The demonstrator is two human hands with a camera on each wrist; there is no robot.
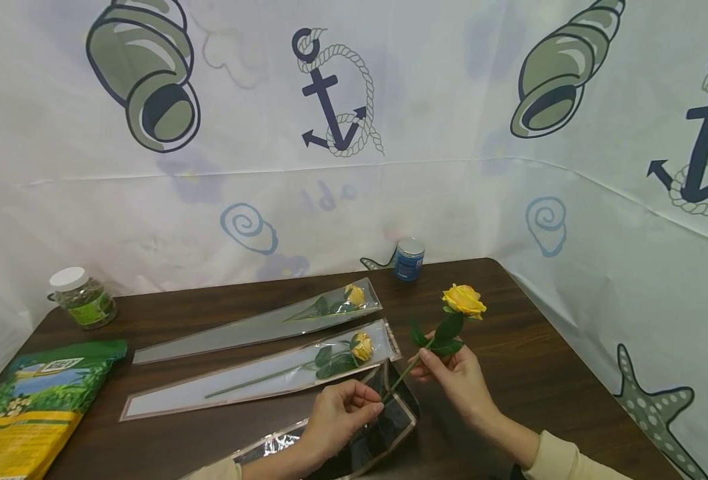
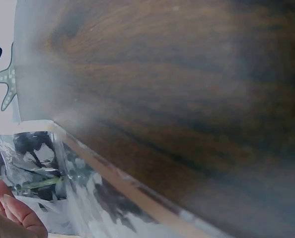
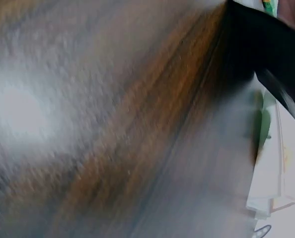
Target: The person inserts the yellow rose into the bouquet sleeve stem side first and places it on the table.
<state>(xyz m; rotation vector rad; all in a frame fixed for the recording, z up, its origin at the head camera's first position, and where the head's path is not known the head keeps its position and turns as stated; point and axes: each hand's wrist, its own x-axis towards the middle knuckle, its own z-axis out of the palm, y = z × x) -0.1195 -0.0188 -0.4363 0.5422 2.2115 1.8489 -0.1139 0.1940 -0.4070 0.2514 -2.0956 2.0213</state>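
Observation:
My right hand (image 1: 457,380) pinches the green stem of a yellow rose (image 1: 464,301) just below its leaves, bloom tilted up and to the right. At the lower part of that stem, my left hand (image 1: 342,417) has its thumb and fingertips closed together and appears to pinch it. Under the left hand lies a long black-and-clear flower sleeve (image 1: 384,437) with its wide mouth raised; part of it is hidden by the hand. The left wrist view shows the fingers (image 2: 21,213) beside the green stem and the shiny sleeve (image 2: 103,198).
Two clear sleeves (image 1: 174,398) (image 1: 192,341), each with a yellow rose inside, lie behind the hands. A blue can (image 1: 409,260) stands at the back edge. On the left are a white-lidded jar (image 1: 87,303) and a green-yellow bag (image 1: 39,407).

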